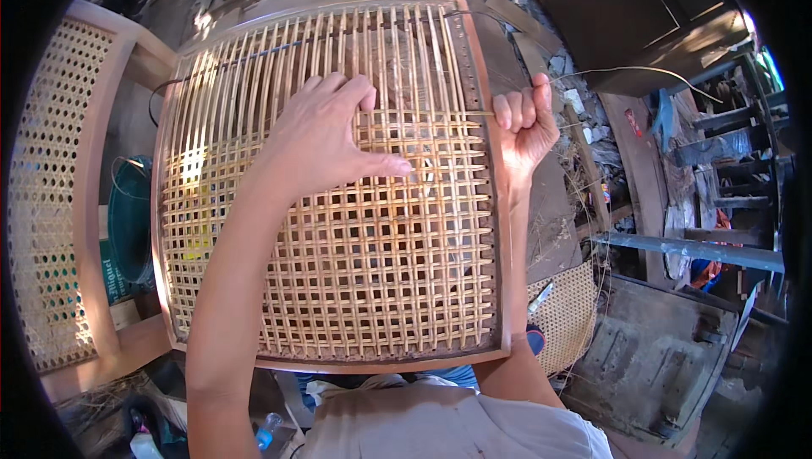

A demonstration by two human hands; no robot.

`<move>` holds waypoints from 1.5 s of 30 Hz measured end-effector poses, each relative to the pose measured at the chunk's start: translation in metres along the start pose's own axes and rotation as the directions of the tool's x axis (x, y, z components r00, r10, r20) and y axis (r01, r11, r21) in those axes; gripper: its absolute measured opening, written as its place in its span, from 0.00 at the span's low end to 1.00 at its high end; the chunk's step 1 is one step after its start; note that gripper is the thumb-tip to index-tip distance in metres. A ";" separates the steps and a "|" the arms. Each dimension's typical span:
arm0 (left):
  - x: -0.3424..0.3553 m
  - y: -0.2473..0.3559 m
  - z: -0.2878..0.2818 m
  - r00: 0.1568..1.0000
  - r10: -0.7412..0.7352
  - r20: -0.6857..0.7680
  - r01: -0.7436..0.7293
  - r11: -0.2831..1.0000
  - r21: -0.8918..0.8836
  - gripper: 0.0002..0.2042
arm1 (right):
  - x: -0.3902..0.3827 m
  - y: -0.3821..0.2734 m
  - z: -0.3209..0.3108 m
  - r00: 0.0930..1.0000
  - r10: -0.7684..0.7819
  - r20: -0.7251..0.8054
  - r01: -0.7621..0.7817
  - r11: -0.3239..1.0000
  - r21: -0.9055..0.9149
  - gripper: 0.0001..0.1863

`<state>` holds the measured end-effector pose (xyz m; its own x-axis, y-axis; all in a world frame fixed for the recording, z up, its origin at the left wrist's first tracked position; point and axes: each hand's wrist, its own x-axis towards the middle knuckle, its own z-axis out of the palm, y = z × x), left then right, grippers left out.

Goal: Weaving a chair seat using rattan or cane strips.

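A wooden frame (506,307) holds a half-woven cane panel (381,264), its upper part mostly vertical strands, its lower part an open square mesh. My left hand (330,137) is over the upper middle of the weave, fingers curved onto the strands and thumb spread apart, with nothing visibly held. Just outside the frame's right edge, my right hand (524,116) is closed on a thin cane strand (475,112) that runs across the weave; a loose length (643,70) trails off to the upper right. A thin dark strip (254,52) crosses the vertical strands near the top.
At left stands another wooden frame with patterned cane (51,188), beside a dark green tub (128,222). At right are a cane sheet (567,315), a knife (539,298), a worn grey slab (634,374), a dark cabinet (643,10) and rungs (719,239) amid clutter.
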<state>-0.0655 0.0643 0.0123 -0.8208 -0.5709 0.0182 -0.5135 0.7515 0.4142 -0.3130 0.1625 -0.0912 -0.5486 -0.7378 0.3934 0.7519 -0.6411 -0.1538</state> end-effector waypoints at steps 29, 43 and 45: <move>0.028 0.027 0.009 0.993 0.096 0.071 -0.089 0.991 -0.097 0.34 | 0.002 -0.001 -0.001 0.999 0.036 -0.024 -0.035 0.999 0.037 0.11; 0.066 0.025 -0.003 0.952 0.170 0.255 -0.110 0.967 -0.231 0.14 | -0.004 0.007 -0.001 0.998 0.006 -0.055 -0.005 1.000 0.027 0.10; 0.075 0.024 -0.023 0.890 0.146 0.432 -0.011 0.954 -0.300 0.16 | -0.002 0.008 0.004 0.994 -0.037 -0.105 0.035 0.999 -0.022 0.10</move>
<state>-0.1333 0.0319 0.0442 -0.9135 -0.2561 -0.3161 -0.4060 0.6241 0.6676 -0.3044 0.1602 -0.0893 -0.6114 -0.7318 0.3011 0.7242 -0.6708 -0.1600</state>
